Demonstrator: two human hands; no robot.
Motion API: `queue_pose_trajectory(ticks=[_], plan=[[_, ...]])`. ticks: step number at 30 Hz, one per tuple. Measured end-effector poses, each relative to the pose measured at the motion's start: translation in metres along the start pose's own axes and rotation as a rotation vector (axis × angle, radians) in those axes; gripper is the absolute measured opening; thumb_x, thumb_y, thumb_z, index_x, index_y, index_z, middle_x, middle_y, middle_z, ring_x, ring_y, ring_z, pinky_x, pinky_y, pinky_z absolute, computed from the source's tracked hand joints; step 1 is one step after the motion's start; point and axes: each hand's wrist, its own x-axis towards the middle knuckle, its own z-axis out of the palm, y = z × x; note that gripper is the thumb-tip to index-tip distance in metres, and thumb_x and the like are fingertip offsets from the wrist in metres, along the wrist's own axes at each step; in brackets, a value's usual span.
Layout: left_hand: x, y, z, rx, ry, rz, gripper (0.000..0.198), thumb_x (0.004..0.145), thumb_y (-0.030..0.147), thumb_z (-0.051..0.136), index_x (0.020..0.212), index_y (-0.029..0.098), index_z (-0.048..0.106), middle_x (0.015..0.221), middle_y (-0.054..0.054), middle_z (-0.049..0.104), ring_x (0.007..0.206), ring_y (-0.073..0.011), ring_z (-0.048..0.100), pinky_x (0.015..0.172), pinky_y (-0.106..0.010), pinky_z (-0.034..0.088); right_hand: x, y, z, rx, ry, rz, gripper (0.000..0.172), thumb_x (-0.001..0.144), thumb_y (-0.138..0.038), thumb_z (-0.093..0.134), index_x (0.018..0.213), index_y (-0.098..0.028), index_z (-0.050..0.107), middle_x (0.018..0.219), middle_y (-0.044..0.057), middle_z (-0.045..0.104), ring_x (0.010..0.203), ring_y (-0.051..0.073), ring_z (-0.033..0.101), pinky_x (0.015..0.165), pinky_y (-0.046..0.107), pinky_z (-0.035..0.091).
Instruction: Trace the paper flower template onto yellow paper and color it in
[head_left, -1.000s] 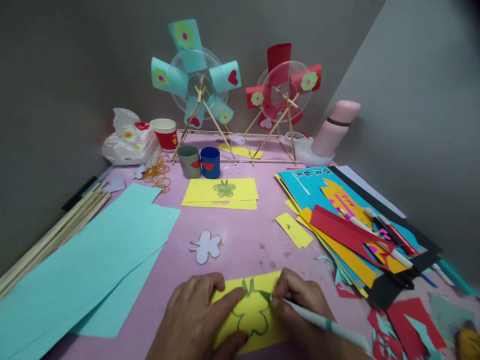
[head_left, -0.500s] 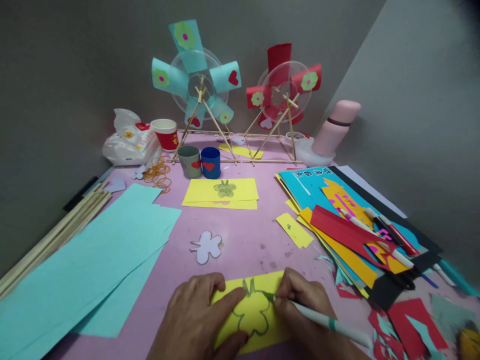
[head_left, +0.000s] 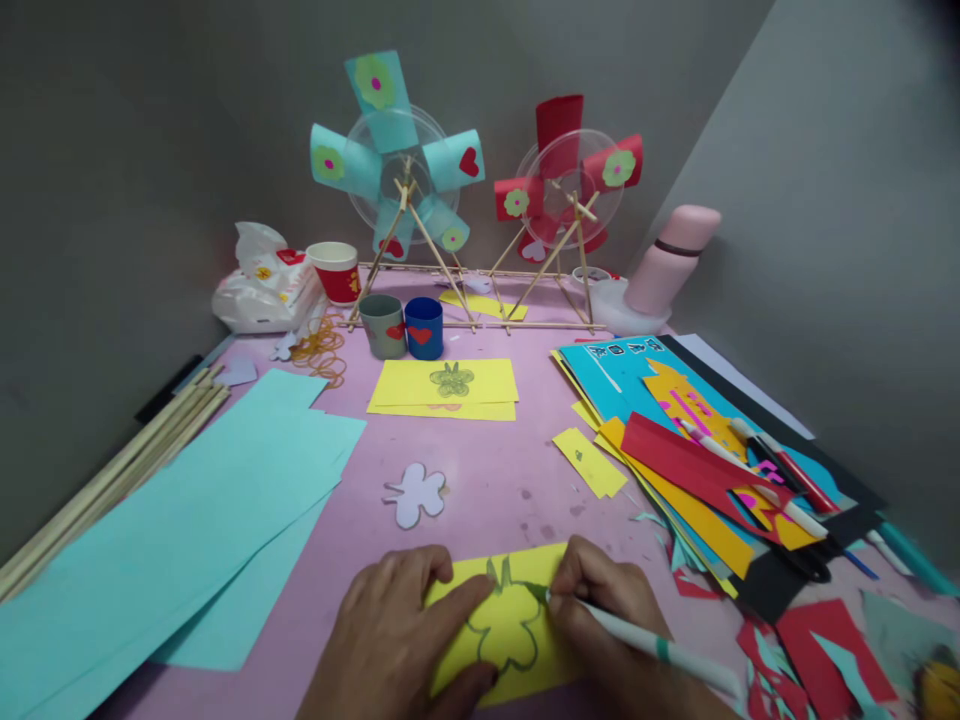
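Gripping a slim white plastic marker with a green band (head_left: 637, 635) near its tip: right hand (head_left: 611, 605), fingers closed in a tight pen hold, barrel slanting back to near right. Green nib sits at upper right of a butterfly outline on the rectangular yellow paper sheet (head_left: 514, 610), near centre of table. Left hand (head_left: 397, 620) lies spread over the sheet's left side, pressing rather than pinching; one finger reaches in beside the antennae, thumb lower down.

Handling: sheet looks light, thin, bendy; likely slides or creases if pushed. Best held flat at the margins, off the ink, which may smear. Marker looks light, stiff, smooth; low grip near the nib suits it.

Just beyond the hands: white butterfly-shaped paper cutout (head_left: 418, 497). Farther: overlapping yellow sheets with butterfly drawings (head_left: 397, 385). Left: pale turquoise paper sheets (head_left: 225, 480), thin wooden sticks (head_left: 112, 480) outside them. Right: fanned stack of coloured paper (head_left: 607, 380). Far: grey cup (head_left: 384, 340) beside blue cup (head_left: 425, 342), turquoise-bladed wheel (head_left: 390, 130) and red-bladed wheel (head_left: 561, 140) on stick frames behind.
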Motion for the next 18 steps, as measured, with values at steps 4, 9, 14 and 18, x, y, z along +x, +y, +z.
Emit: queue_pose_trajectory(ticks=[4,9,14,18], plan=[[-0.0005,-0.0011,0.0,-0.009,-0.007,0.007,0.036,0.077,0.043,0.066,0.111,0.036,0.059,0.1,-0.003,0.056,0.087,-0.0229,0.053,0.073,-0.037,0.044,-0.0005,0.0004,0.0003,-0.061,0.024,-0.015,0.008,0.061,-0.025,0.042,0.057,-0.024,0.035,0.044,-0.01,0.029,0.043,0.009,0.025,0.043,0.024,0.017],[-0.0005,-0.0008,-0.0003,-0.037,-0.016,-0.005,0.036,0.077,0.041,0.066,0.112,0.037,0.058,0.101,-0.003,0.056,0.088,-0.0234,0.053,0.073,-0.038,0.043,-0.0003,0.0002,-0.0006,-0.064,0.027,-0.014,0.008,0.061,-0.021,0.04,0.056,-0.024,0.034,0.044,-0.009,0.03,0.043,0.008,0.026,0.044,0.024,0.017],[-0.0011,-0.0001,0.001,-0.034,-0.009,-0.023,0.045,0.07,0.035,0.074,0.112,0.038,0.057,0.101,-0.002,0.055,0.089,-0.0238,0.052,0.074,-0.038,0.042,-0.0019,0.0016,-0.0032,0.045,0.045,0.022,0.009,0.06,-0.026,0.043,0.055,-0.024,0.036,0.044,-0.01,0.029,0.044,0.008,0.023,0.044,0.024,0.016],[-0.0026,-0.0013,0.003,-0.041,0.015,-0.014,0.045,0.074,0.04,0.071,0.116,0.036,0.054,0.103,-0.002,0.055,0.09,-0.0239,0.052,0.075,-0.038,0.042,-0.0029,0.0014,-0.0034,0.081,0.054,0.042,0.009,0.062,-0.027,0.044,0.056,-0.023,0.037,0.043,-0.01,0.029,0.045,0.008,0.023,0.045,0.024,0.016]])
